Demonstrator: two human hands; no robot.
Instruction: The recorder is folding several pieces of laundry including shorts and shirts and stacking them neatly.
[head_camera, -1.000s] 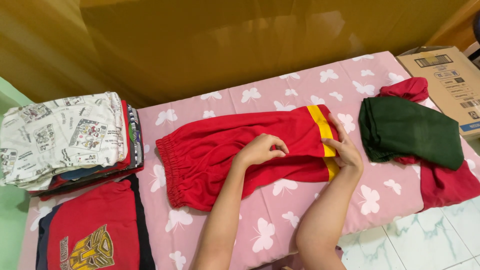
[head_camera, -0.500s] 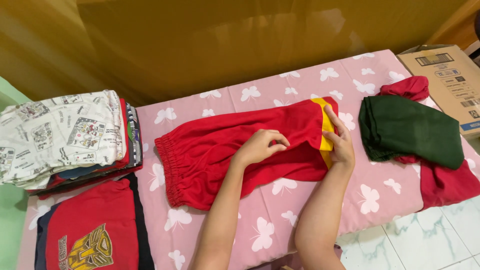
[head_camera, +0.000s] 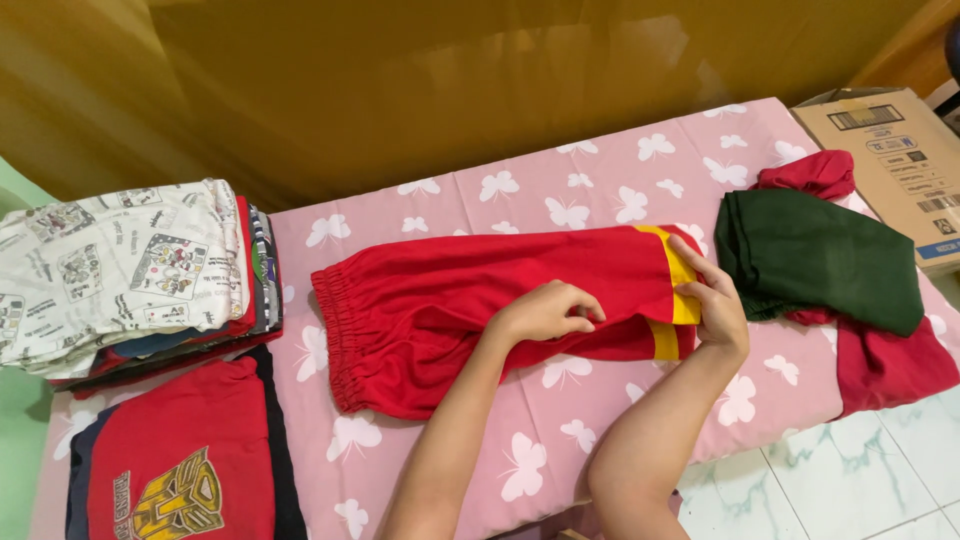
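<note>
A pair of red shorts with a yellow hem band (head_camera: 450, 295) lies flat across a pink mattress with white butterflies (head_camera: 520, 450), elastic waist to the left. My left hand (head_camera: 548, 310) pinches the red cloth near the middle of the leg. My right hand (head_camera: 712, 295) grips the yellow-banded hem at the right end, fingers over its upper layer.
A stack of folded clothes topped by a white printed piece (head_camera: 125, 270) sits at the left, with a folded red shirt bearing a yellow emblem (head_camera: 180, 460) in front of it. A dark green garment (head_camera: 820, 260) lies over red cloth (head_camera: 890, 360) at the right. A cardboard box (head_camera: 900, 150) stands beyond, tiled floor (head_camera: 850, 480) below.
My right hand first lifted the yellow hem inward, then drew it out to the right, stretching the leg longer. My left hand slid slightly right along the cloth.
</note>
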